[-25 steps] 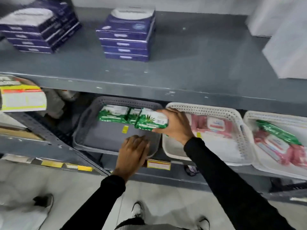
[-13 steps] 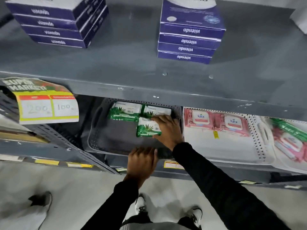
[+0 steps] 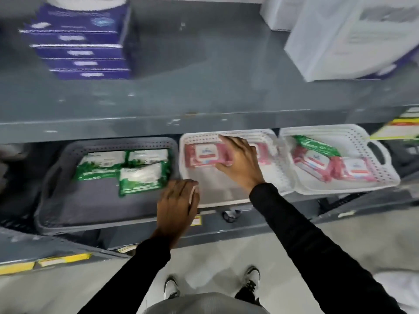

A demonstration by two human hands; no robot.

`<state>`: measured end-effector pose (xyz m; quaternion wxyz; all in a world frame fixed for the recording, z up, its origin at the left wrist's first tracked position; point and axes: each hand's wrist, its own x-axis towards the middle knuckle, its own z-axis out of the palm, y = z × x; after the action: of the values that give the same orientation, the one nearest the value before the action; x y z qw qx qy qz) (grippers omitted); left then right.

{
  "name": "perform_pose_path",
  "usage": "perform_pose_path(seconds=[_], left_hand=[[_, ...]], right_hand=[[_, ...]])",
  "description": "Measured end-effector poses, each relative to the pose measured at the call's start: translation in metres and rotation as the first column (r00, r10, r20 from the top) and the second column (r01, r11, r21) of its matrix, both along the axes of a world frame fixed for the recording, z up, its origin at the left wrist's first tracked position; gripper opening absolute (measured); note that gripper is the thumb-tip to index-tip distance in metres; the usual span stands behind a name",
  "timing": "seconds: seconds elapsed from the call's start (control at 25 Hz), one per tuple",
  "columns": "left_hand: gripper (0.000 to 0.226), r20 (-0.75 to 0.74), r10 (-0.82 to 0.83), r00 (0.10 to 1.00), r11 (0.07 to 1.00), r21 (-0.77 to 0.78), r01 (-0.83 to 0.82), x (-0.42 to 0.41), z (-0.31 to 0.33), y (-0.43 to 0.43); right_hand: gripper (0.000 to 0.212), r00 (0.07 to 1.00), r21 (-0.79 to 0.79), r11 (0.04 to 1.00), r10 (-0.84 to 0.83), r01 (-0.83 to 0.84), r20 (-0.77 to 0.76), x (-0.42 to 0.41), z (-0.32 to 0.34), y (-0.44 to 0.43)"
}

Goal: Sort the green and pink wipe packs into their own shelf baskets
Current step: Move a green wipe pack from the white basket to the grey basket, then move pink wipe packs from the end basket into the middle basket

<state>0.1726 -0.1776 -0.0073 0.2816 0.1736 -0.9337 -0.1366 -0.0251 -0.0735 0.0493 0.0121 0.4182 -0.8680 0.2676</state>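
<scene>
Three green wipe packs (image 3: 141,177) lie in the grey basket (image 3: 108,143) on the lower shelf, at the left. My left hand (image 3: 176,200) rests on that basket's front right corner, fingers curled over the rim. The middle white basket (image 3: 222,191) holds pink wipe packs (image 3: 201,155) at its back. My right hand (image 3: 240,164) is spread over them with nothing visibly in it. The right white basket (image 3: 340,130) holds a mix: a green pack (image 3: 315,145) lying on several pink packs (image 3: 358,169).
The upper shelf's front edge (image 3: 158,125) overhangs the baskets' back halves. A stack of blue boxes (image 3: 79,48) and white packages (image 3: 351,35) sit on it. Yellow price tags (image 3: 403,128) hang at the right. My shoes (image 3: 249,282) stand on the pale floor below.
My right hand set the green pack down in the grey basket, let go and moved right over the middle basket's pink packs. My left hand stayed at the grey basket's corner.
</scene>
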Motion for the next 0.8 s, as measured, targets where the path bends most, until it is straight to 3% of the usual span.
perform_pose_path(seconds=[0.2, 0.4, 0.56, 0.8], left_hand=[[0.021, 0.039, -0.144, 0.989, 0.984, -0.101, 0.147, -0.066, 0.000, 0.069], [0.019, 0.111, -0.207, 0.972, 0.974, -0.067, 0.215, -0.124, -0.010, 0.129], [0.027, 0.304, -0.142, 0.942, 0.976, -0.116, 0.184, -0.149, -0.024, 0.159], [0.029, 0.381, -0.072, 0.922, 0.983, -0.131, 0.131, -0.149, -0.022, 0.159]], right_hand=[[0.075, 0.979, 0.073, 0.979, -0.195, 0.191, 0.058, -0.101, -0.001, 0.119], [0.045, 0.965, 0.168, 0.954, -0.259, 0.249, 0.044, -0.167, -0.015, 0.202], [0.072, 0.966, 0.343, 0.906, -0.259, 0.247, -0.012, -0.199, -0.040, 0.223], [0.071, 0.957, 0.295, 0.925, -0.277, 0.241, 0.085, -0.212, -0.064, 0.223]])
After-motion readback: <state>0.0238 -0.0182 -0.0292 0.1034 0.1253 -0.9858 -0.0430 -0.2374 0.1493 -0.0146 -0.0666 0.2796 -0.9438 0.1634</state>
